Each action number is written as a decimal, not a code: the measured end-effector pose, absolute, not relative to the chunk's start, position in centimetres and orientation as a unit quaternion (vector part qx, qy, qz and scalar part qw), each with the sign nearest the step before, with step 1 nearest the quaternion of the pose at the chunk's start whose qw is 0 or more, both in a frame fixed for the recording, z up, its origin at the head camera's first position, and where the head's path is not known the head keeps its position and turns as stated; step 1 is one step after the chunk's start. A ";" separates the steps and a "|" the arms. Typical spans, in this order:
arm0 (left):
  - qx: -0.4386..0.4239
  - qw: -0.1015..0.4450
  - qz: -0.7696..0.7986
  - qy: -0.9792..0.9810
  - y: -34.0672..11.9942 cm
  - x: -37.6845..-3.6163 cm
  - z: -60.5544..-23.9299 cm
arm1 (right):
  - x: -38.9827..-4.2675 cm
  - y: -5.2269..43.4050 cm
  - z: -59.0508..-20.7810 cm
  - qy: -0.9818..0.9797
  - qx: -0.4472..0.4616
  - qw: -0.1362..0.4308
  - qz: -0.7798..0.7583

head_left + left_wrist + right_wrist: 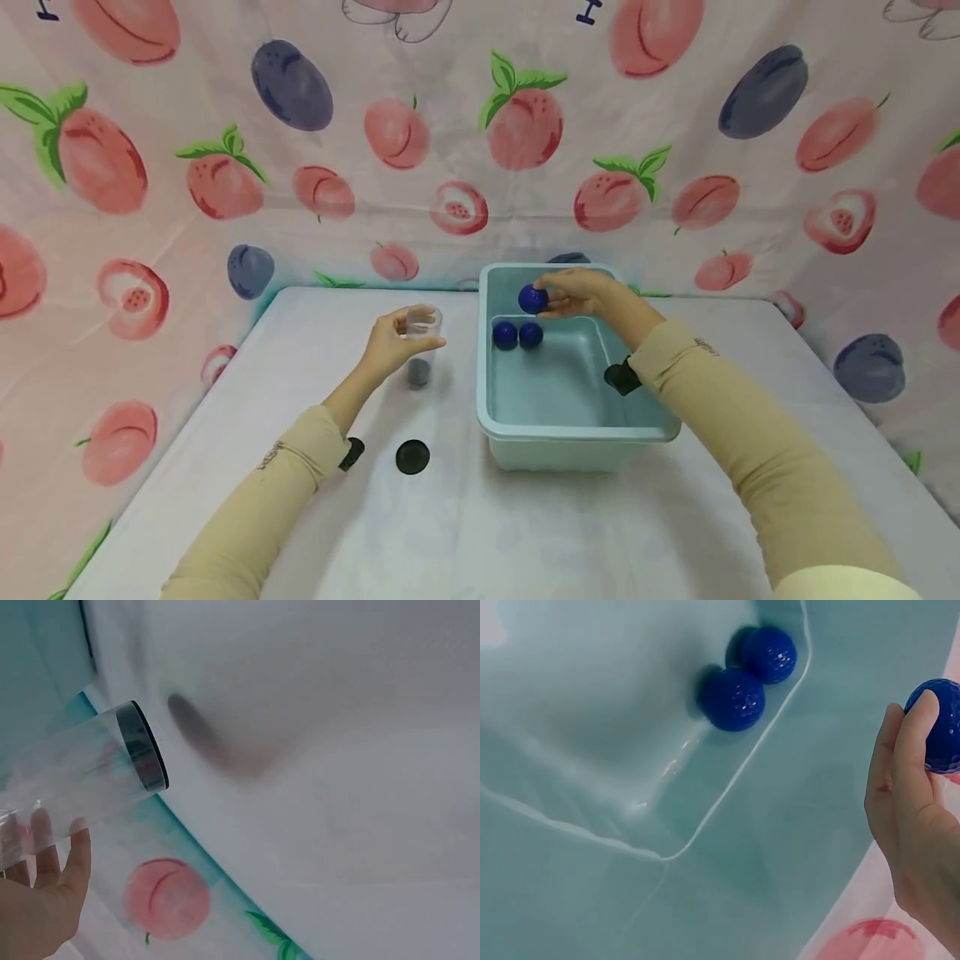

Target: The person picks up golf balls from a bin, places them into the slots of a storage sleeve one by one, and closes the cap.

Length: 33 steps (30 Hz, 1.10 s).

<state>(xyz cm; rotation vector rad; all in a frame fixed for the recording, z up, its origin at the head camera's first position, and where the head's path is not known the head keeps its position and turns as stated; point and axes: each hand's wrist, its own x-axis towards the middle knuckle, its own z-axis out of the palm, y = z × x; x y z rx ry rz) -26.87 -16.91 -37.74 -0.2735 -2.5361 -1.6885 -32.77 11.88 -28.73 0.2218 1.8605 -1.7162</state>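
Currently logged, on the white table (225,500): right hand (581,293) pinching one blue ball (532,298) at its fingertips, lifted above the far end of the teal tub (577,433); two more balls (touching each other) (517,335) lie in the tub's far left corner. Left hand (393,342) wrapped round the clear cup (422,346), standing left of the tub. Black lid (412,457) nearer the front edge. Step judged: carrying a ball out; the next move likely calls for steady aim over the cup's mouth.

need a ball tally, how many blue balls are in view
3: one blue ball held in the right hand above the tub, two blue balls touching on the tub floor. None seem hidden.
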 end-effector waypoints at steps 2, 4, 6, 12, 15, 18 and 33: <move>-0.085 0.043 -0.538 -0.837 -16.8 -26.8 -37.4 | -32.5 11.8 -28.7 0.699 0.074 0.301 -0.645; -0.084 0.046 -0.524 -0.846 -16.6 -26.7 -37.0 | -32.2 11.8 -28.6 0.703 0.062 0.300 -0.641; -0.083 0.049 -0.507 -0.856 -16.4 -26.7 -36.6 | -32.0 11.8 -28.3 0.705 0.051 0.298 -0.641; -0.083 0.054 -0.489 -0.867 -15.7 -26.5 -35.5 | -31.3 11.6 -27.1 0.691 0.031 0.308 -0.654; -0.087 0.058 -0.486 -0.868 -15.5 -26.3 -35.1 | -30.9 11.4 -26.6 0.683 0.023 0.318 -0.658; -0.094 0.062 -0.480 -0.870 -15.3 -26.2 -34.7 | -30.5 11.3 -26.3 0.682 0.015 0.320 -0.658; -0.124 0.076 -0.461 -0.875 -14.2 -25.7 -33.0 | -29.0 8.8 -25.6 0.675 -0.031 0.324 -0.662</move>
